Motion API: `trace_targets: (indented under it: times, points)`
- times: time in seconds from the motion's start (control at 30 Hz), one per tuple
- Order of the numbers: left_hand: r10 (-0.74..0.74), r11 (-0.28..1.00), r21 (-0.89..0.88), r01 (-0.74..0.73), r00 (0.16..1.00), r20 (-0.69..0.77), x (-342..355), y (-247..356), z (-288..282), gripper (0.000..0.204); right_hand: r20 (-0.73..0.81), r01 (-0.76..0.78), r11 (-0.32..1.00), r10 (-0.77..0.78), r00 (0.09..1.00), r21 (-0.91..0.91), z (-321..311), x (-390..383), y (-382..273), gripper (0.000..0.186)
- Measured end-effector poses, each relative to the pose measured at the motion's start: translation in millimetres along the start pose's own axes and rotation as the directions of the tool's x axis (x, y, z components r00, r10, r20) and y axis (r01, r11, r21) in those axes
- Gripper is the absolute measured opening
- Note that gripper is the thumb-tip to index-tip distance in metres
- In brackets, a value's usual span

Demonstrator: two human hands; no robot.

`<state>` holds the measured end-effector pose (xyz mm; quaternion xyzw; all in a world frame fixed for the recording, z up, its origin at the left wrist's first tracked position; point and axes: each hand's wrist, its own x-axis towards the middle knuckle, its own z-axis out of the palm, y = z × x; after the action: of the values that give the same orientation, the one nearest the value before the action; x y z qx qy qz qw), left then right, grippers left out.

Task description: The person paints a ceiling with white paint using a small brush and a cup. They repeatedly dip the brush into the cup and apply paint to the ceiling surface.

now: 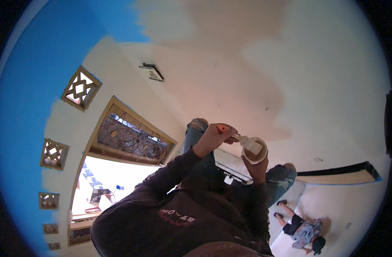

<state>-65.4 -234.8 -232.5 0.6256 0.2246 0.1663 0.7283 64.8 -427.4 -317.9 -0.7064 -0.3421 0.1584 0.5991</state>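
My left hand (215, 136) grips a paintbrush with an orange-ended handle. The brush's broad, pale, paint-coated bristles (252, 146) rest over or in the mouth of a round cup. That light-coloured cup (264, 155) is held from below and the side by my right hand (256, 169), its fingers wrapped around it. Beige-brown paint seems to coat its inside, though the brush hides part of it. Both hands are close together above my bent knees in ripped blue jeans (278, 182). Ahead of them spreads a painted surface (221, 81) with pinkish-beige and off-white patches.
Blue paint (29, 85) covers the far left, meeting off-white in rough edges. Patterned vent openings (79, 88), a grille-covered window panel (131, 135) and a bright opening (114, 180) line the left. A co-worker in a patterned shirt (306, 233) is at lower right, near a dark-edged ledge (341, 174).
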Motion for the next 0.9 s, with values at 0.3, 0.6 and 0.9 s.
trace_targets:
  times: [0.3, 0.6, 0.9]
  points:
    - [0.001, 0.998, -0.069, -0.005, 0.999, -0.048, -4.5, 11.3, -7.9, 0.028, 0.062, 0.009, 0.999, -0.006, 0.998, -0.042, 0.7, 14.7, -14.9, 0.081]
    - [-0.029, 0.992, -0.125, 0.017, 0.995, -0.093, -14.3, 20.8, -17.5, 0.028, 0.124, 0.093, 0.996, -0.090, 0.988, -0.016, 8.8, 20.8, -24.5, 0.080]
    - [-0.017, 0.974, -0.226, -0.013, 0.991, -0.129, -6.8, 16.1, -25.4, 0.028, 0.131, 0.115, 0.992, -0.107, 0.986, -0.054, 12.3, 35.3, -36.9, 0.082]
